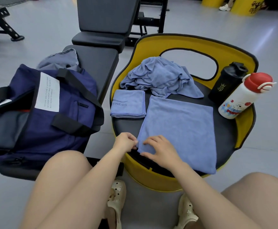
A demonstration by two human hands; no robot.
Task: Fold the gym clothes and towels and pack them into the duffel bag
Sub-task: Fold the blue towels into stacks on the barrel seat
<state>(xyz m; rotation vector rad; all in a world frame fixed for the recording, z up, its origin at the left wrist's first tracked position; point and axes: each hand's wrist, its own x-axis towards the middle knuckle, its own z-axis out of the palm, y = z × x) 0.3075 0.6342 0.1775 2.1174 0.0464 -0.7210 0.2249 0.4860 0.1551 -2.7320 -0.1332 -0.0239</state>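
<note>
A half-folded blue towel [181,128] lies flat on the black seat of a yellow tub chair [244,129]. My left hand [125,141] pinches the towel's near left corner. My right hand [159,149] rests on the same corner with fingers spread and slightly bent. A small folded blue towel [128,105] with a printed logo lies beyond, at the seat's left. A crumpled blue towel [159,76] is heaped at the back. The navy duffel bag [40,113] stands open on a black bench [100,63] to the left, and a grey garment [60,60] lies behind it.
A black shaker bottle [225,81] and a white bottle with a red cap [244,96] stand at the seat's right rim. Another bench backrest [106,14] rises behind. Yellow bins [245,5] stand far right. My bare knees and light clogs fill the foreground.
</note>
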